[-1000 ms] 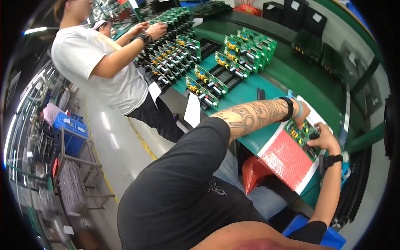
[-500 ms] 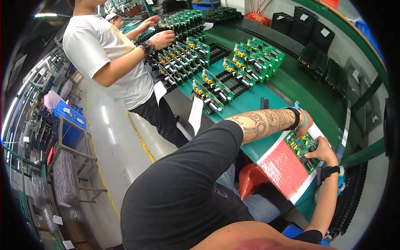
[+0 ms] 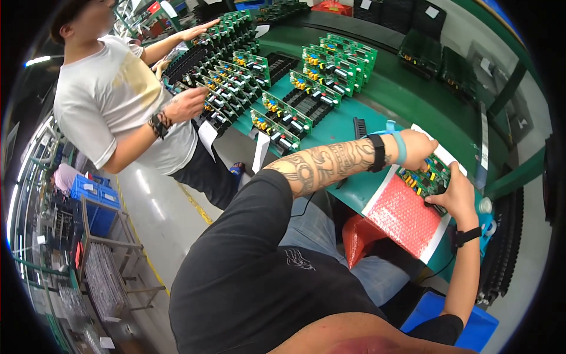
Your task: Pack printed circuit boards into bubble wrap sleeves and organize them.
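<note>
A green circuit board (image 3: pixel 413 182) with yellow and black components lies on a red bubble-wrap sheet (image 3: pixel 407 209) with white edges, at the right of the bench. My right hand (image 3: pixel 458 192) grips the board's right side, the thumb against a black part at its near edge. Over the far left part of the board is my left hand (image 3: pixel 414 148), its fingers curled closed and pointing down at the components. Whatever is between those fingers is hidden. A black wristband and a light blue band circle my left wrist.
Upright circuit boards (image 3: pixel 280 115) stand in black racks along the green bench (image 3: pixel 348 138). A small black brush-like piece (image 3: pixel 359 128) lies nearer. At left, a co-worker in a white shirt (image 3: pixel 112 88) reaches over the racks. A blue bin (image 3: pixel 451 318) sits below my right arm.
My left hand has turned, its back now showing more, and stays over the board. My right hand keeps its hold. The co-worker's nearer hand has drawn back from the racked boards. The view has shifted.
</note>
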{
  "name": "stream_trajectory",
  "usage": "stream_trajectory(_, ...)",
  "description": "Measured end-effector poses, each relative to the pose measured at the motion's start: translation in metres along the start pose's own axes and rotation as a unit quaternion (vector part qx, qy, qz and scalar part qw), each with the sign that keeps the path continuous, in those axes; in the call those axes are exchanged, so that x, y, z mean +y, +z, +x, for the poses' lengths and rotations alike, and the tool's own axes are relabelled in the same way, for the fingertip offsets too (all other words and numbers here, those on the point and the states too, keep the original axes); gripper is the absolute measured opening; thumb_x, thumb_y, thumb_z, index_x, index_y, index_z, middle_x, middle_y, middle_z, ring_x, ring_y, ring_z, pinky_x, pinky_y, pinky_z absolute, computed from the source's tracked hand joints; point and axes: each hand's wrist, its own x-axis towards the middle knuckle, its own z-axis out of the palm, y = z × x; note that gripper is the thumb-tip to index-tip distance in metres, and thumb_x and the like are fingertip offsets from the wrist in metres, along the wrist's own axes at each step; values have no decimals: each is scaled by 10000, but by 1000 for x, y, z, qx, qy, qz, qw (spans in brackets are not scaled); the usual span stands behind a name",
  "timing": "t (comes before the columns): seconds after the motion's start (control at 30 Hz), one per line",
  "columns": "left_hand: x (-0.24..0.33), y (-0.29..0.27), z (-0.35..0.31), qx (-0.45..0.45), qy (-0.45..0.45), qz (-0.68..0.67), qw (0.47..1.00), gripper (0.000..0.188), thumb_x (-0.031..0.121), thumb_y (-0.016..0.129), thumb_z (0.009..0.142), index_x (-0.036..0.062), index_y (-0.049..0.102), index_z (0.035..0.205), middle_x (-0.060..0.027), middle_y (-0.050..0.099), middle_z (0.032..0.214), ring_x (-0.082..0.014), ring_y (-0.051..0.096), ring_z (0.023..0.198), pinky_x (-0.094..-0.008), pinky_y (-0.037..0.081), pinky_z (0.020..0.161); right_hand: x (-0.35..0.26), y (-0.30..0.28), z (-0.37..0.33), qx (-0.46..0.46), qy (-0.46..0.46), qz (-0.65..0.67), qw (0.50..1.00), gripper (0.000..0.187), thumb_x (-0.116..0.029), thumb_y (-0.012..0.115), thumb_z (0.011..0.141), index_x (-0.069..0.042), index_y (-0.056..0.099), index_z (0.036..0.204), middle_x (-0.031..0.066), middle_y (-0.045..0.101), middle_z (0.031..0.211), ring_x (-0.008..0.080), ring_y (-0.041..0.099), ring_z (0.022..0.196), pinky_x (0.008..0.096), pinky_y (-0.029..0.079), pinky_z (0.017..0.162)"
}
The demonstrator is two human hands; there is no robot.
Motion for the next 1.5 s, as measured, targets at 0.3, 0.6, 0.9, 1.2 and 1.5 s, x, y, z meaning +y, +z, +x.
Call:
stream_trajectory(0.3, 17, 0, -36, 110, 39, 52, 992, 346, 185, 814, 798, 11, 579, 982, -197, 693, 910, -418, 691, 899, -512, 557, 778, 15, 14, -25, 146, -172, 60, 972, 614, -219, 894, 720, -23, 633, 1241, 161, 673, 1016, 388, 665, 964, 449, 538, 813)
stream_trajectory(0.6, 30, 11, -56, 190, 73, 48, 978, 307, 172, 804, 787, 41, 567, 932, -151, 668, 841, -386, 679, 829, -499, 539, 717, 2, 19, -47, 184, -168, 32, 968, 441, -231, 838, 811, -40, 663, 1168, 128, 685, 1002, 347, 682, 943, 426, 553, 778)
stream_trajectory(0.9, 47, 37, -116, 314, 187, 70, 928, 107, 76, 713, 759, 109, 685, 857, -62, 640, 749, -272, 670, 735, -419, 548, 636, -20, 52, -95, 257, -207, -52, 943, 312, -94, 813, 747, -56, 640, 1004, 92, 658, 1004, 319, 669, 917, 408, 538, 774)
stream_trajectory(1.2, 58, 80, -147, 262, 223, 144, 928, 152, 156, 696, 748, 110, 712, 892, -7, 611, 792, -206, 615, 762, -361, 517, 611, -22, 80, -126, 230, -155, -50, 960, 353, -45, 808, 698, -63, 623, 997, 108, 609, 999, 335, 621, 935, 401, 515, 809)
stream_trajectory(1.5, 56, 86, -149, 223, 210, 117, 945, 166, 181, 731, 781, 88, 728, 920, -17, 640, 876, -213, 617, 858, -360, 529, 652, 15, 30, -76, -20, -88, 77, 993, 508, -184, 927, 688, -55, 633, 1082, 129, 626, 1110, 337, 632, 1034, 429, 530, 863)
